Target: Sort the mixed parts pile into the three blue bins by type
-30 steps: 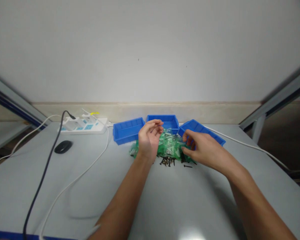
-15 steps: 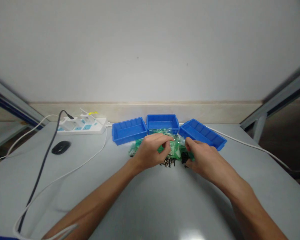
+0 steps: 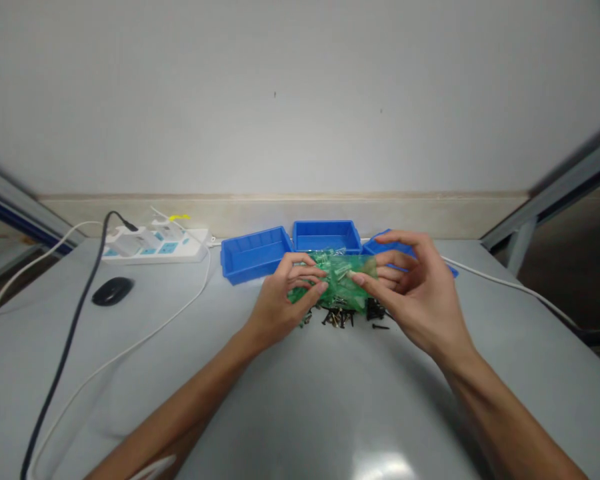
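Observation:
Green plastic bags (image 3: 341,287) with small pale pieces inside lie in front of the blue bins, between my two hands. My right hand (image 3: 415,283) pinches the right end of a green bag between thumb and fingers, its index finger raised. At the bag's left side, my left hand (image 3: 290,297) has its fingers and thumb closed round the green plastic. Several dark and brass-coloured screws (image 3: 338,317) lie just below the bags. Black screws (image 3: 375,309) form a small pile near my right thumb, with a single screw (image 3: 381,327) apart from it.
Three blue bins stand behind: left (image 3: 256,253), middle (image 3: 326,236) and right (image 3: 391,247), the last partly behind my right hand. At the left are a white power strip (image 3: 180,251), a black mouse (image 3: 113,291) and a black cable (image 3: 70,340). A white cable (image 3: 510,287) runs right.
My right hand has risen from the black screws and now holds the green bag. My left hand has shifted slightly left and down, onto the bag's left side. The camera view has shifted a little.

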`<state>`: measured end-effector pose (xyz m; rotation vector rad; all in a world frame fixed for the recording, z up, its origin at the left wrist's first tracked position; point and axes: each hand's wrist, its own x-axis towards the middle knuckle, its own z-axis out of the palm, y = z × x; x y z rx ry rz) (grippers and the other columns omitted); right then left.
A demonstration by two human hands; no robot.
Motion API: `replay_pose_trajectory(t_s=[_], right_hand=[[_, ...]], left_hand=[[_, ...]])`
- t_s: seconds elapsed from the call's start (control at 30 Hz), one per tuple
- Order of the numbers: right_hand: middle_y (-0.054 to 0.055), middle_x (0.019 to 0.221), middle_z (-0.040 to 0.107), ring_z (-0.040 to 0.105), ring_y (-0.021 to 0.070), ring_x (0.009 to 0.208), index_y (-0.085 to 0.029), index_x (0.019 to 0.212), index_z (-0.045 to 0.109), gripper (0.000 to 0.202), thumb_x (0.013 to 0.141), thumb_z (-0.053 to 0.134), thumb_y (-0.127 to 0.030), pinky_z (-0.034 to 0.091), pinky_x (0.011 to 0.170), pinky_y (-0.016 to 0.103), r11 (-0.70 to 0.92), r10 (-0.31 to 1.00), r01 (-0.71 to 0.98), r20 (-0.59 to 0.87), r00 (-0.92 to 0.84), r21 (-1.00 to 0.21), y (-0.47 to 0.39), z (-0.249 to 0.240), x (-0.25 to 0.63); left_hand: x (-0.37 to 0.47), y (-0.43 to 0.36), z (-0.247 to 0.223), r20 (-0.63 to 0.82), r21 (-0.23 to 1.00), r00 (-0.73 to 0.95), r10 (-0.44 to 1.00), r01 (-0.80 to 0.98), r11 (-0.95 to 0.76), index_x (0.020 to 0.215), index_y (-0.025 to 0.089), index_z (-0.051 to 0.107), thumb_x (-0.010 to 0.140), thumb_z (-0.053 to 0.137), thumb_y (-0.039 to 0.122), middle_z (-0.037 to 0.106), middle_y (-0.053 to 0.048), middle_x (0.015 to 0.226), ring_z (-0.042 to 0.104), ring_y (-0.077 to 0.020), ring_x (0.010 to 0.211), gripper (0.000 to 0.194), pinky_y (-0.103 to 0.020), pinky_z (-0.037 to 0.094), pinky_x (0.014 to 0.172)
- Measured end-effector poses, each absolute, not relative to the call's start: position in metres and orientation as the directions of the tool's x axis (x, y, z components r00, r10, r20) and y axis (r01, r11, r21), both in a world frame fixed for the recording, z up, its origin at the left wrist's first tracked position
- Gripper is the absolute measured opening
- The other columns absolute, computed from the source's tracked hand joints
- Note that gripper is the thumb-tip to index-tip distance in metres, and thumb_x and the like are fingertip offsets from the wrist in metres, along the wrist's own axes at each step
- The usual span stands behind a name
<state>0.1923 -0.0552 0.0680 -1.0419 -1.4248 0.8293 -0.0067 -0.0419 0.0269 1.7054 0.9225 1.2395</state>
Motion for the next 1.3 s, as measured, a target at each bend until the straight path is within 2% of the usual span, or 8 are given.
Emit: replay_pose_trajectory(t_s=[0.2, 0.43, 0.57, 0.77, 0.87, 1.0, 1.1, 1.3], right_hand=[[-0.006, 0.064, 0.061, 0.057, 0.009, 0.048, -0.023, 0.096, 0.053, 0.044, 0.069, 0.086, -0.036, 0.047, 0.046, 0.02, 0.201, 0.979, -0.068, 0.203, -0.029, -0.977, -0.05, 0.051, 0.18], [-0.005, 0.065, 0.066, 0.063, 0.0107, 0.053, -0.023, 0.09, 0.051, 0.045, 0.067, 0.087, -0.038, 0.05, 0.051, 0.02, 0.167, 0.985, -0.089, 0.17, -0.026, -0.982, -0.047, 0.043, 0.18], [0.001, 0.077, 0.074, 0.069, 0.0146, 0.064, -0.023, 0.097, 0.052, 0.047, 0.069, 0.085, -0.043, 0.055, 0.058, 0.024, 0.16, 0.986, -0.06, 0.162, -0.024, -0.985, -0.044, 0.039, 0.181], [0.002, 0.077, 0.071, 0.07, 0.018, 0.07, -0.022, 0.093, 0.057, 0.03, 0.08, 0.077, -0.041, 0.055, 0.064, 0.029, 0.311, 0.94, 0.16, 0.328, 0.089, -0.937, -0.041, 0.035, 0.188], [0.003, 0.084, 0.071, 0.068, 0.0183, 0.072, -0.022, 0.094, 0.059, 0.022, 0.084, 0.072, -0.036, 0.055, 0.069, 0.032, 0.372, 0.899, 0.344, 0.427, 0.099, -0.862, -0.04, 0.035, 0.193], [0.007, 0.098, 0.072, 0.067, 0.023, 0.086, -0.021, 0.102, 0.062, 0.016, 0.089, 0.063, -0.03, 0.054, 0.081, 0.04, 0.397, 0.853, 0.666, 0.522, -0.014, -0.631, -0.038, 0.034, 0.197], [0.011, 0.116, 0.069, 0.063, 0.0291, 0.108, -0.021, 0.117, 0.061, 0.026, 0.092, 0.059, -0.028, 0.049, 0.095, 0.048, 0.428, 0.832, 0.76, 0.541, -0.12, -0.489, -0.037, 0.03, 0.198], [0.014, 0.134, 0.062, 0.057, 0.031, 0.126, -0.02, 0.131, 0.056, 0.037, 0.096, 0.053, -0.032, 0.045, 0.105, 0.052, 0.455, 0.836, 0.771, 0.512, -0.197, -0.446, -0.035, 0.021, 0.195]], left_hand=[[-0.01, -0.046, 0.025, 0.344, 0.939, 0.238, 0.908, -0.081, -0.334, 0.103, 0.021, 0.057, 0.086, 0.072, 0.024, 0.07, -0.003, 0.087, 0.071, -0.0149, 0.082, 0.023, -0.025, 0.059, 0.079], [-0.015, -0.048, 0.036, 0.377, 0.902, 0.309, 0.873, 0.092, -0.422, 0.093, 0.018, 0.075, 0.086, 0.07, 0.021, 0.075, -0.007, 0.088, 0.07, -0.0177, 0.082, 0.009, -0.028, 0.058, 0.076], [-0.019, -0.045, 0.039, 0.411, 0.883, 0.223, 0.884, 0.143, -0.446, 0.089, 0.018, 0.078, 0.083, 0.073, 0.022, 0.077, -0.007, 0.088, 0.071, -0.0181, 0.08, 0.009, -0.028, 0.06, 0.075], [-0.031, -0.025, 0.03, 0.361, 0.933, -0.24, 0.901, 0.089, -0.35, 0.103, 0.014, 0.076, 0.078, 0.078, 0.028, 0.078, -0.009, 0.095, 0.075, -0.0204, 0.088, 0.029, -0.035, 0.062, 0.088], [-0.038, -0.016, 0.023, 0.306, 0.948, -0.328, 0.894, 0.021, -0.317, 0.124, 0.012, 0.067, 0.079, 0.078, 0.026, 0.075, -0.013, 0.112, 0.073, -0.0238, 0.103, 0.049, -0.039, 0.058, 0.099], [-0.038, -0.016, 0.023, 0.298, 0.951, -0.314, 0.901, 0.012, -0.31, 0.133, 0.012, 0.061, 0.083, 0.074, 0.023, 0.071, -0.016, 0.123, 0.072, -0.0241, 0.106, 0.053, -0.039, 0.057, 0.101], [-0.031, -0.022, 0.025, 0.345, 0.938, -0.238, 0.908, 0.062, -0.34, 0.125, 0.01, 0.066, 0.086, 0.069, 0.024, 0.072, -0.015, 0.118, 0.073, -0.0226, 0.102, 0.042, -0.036, 0.06, 0.096], [-0.026, -0.033, 0.023, 0.483, 0.825, -0.013, 0.876, 0.343, -0.45, 0.103, 0.018, 0.076, 0.091, 0.06, 0.021, 0.077, -0.007, 0.102, 0.074, -0.0194, 0.091, 0.021, -0.033, 0.062, 0.086]])
